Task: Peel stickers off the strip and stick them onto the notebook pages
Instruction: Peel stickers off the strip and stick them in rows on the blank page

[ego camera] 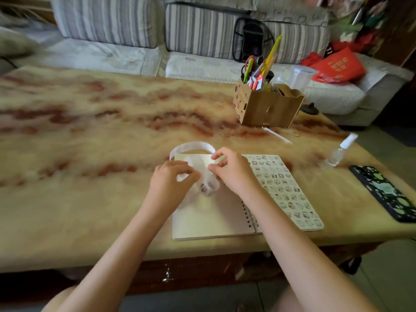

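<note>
Across the marbled table (90,131), plenty of room. Near the front edge, the spiral notebook (209,219), open with a blank page up, ready for sticking. Above that page, the white strip (193,146), looping up and back, held off the paper for peeling, probably. Left hand (173,179) curled round the strip, steadying. Right hand (234,172) pinching at its edge, likely teasing a sticker free; too blurred to confirm.

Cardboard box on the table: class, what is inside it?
Red-green handles, a yellow stick and pens poke out of the cardboard box; its walls hide everything lower down.
</note>
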Demonstrator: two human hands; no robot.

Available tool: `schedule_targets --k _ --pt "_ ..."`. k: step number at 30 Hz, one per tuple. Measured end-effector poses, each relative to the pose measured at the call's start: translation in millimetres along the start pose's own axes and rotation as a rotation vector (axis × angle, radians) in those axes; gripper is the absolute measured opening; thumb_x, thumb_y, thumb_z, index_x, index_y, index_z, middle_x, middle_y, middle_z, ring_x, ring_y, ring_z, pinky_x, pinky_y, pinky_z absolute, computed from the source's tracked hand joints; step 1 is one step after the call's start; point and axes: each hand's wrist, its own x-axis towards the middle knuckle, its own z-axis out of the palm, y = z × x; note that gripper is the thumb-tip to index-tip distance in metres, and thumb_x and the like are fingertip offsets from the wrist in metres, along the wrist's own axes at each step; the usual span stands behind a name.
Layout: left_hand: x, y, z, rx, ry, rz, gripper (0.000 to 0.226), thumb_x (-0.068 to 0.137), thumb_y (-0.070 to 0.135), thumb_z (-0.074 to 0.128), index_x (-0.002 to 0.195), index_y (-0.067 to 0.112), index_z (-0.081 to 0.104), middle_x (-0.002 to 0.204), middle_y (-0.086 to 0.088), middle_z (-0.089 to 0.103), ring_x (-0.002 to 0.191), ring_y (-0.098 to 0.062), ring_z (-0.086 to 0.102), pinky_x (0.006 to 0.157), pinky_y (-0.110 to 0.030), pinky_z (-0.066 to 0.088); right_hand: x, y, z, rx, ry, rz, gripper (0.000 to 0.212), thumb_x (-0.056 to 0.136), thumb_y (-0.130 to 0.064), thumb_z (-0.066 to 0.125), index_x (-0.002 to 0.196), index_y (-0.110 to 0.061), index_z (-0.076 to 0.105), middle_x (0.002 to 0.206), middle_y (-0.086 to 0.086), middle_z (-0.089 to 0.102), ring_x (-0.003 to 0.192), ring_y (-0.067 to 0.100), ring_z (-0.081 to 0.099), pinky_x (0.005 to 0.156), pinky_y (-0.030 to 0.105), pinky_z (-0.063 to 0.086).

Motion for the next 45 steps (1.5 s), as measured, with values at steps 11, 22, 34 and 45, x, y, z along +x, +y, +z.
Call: schedule_targets --k 11,22,34,45 --pt "11.2 -31.3 -44.6 -0.119 0.048 -0.24 0.008 0.085 0.024 0.066 0.08 0.023 0.072 0.08 -0.002 0.068 0.081 -0.019 0.062 0.077 -0.028 0.046 26.4 -45.4 54.5 0.314 -0.343 -0.121 0.029 0.099 -0.019 0.046 0.122 -0.012 0.063 0.122 0.004 0.064 0.109 0.017 0.061 0.097 0.03 0.046" --pt "42.1 -53.7 -91.8 -0.035 0.323 -0.27 0.006 0.088 0.023 0.063 0.084 0.019 0.065 0.095 0.0 0.062 0.084 -0.015 0.053 0.073 -0.024 0.034 52.4 -84.6 102.9 0.325 -0.44 -0.249 0.032 0.1 -0.014 0.04 0.124 -0.008 0.06 0.126 0.008 0.062 0.115 0.02 0.058 0.093 0.027 0.045" --pt "69.9 -27.3 -76.8 -0.024 0.226 -0.121 0.016 0.092 0.033 0.056 0.083 0.024 0.067 0.074 0.019 0.056 0.069 0.004 0.051 0.057 -0.003 0.035 36.5 -59.0 62.9 0.544 -0.218 -0.301 0.014 0.088 -0.014 0.068 0.101 -0.012 0.069 0.088 0.004 0.072 0.072 0.004 0.063 0.067 0.017 0.049" --pt "71.6 -35.7 -52.1 -0.395 0.037 -0.155 0.025 0.086 0.031 0.065 0.078 0.008 0.07 0.078 -0.005 0.073 0.076 -0.023 0.07 0.082 -0.047 0.055 42.1 -48.4 59.5 0.737 -0.138 -0.165 0.036 0.076 -0.008 0.079 0.1 -0.019 0.054 0.076 -0.001 0.065 0.067 0.008 0.061 0.067 0.019 0.052"
